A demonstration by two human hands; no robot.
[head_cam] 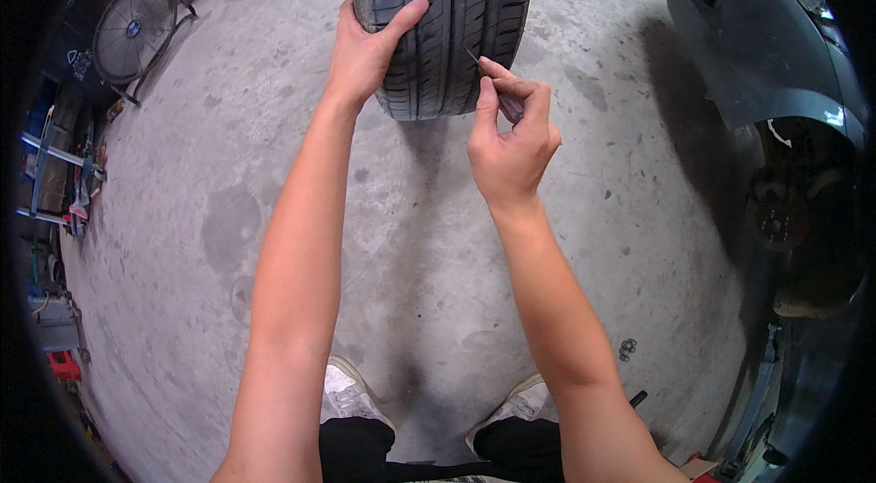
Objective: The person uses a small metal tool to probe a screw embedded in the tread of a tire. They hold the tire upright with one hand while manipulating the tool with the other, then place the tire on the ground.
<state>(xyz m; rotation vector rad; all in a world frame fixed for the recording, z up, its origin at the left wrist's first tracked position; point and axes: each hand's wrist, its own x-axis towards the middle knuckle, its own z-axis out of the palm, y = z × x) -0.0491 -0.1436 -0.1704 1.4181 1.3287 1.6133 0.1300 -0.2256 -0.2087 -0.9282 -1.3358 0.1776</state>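
A black car tyre [448,11] stands tread-on before me at the top of the view, and its upper part runs out of the picture. My left hand [361,59] grips its left shoulder, with the thumb laid over the tread and the fingers hidden behind the sidewall. Between the thumb and fingers of my right hand [517,131] is a slim screwdriver-like tool [510,107] with a see-through handle. Its thin metal shaft points up and left, and the tip meets the tread near a groove right of the middle.
To the right is a dark car fender [746,45] above an open wheel arch with a bare wheel hub [775,224]. Several lug nuts [627,349] and a dark bar end [638,399] lie on the concrete floor [274,161]. A floor fan [135,35] stands far left, above a cluttered rack [58,151].
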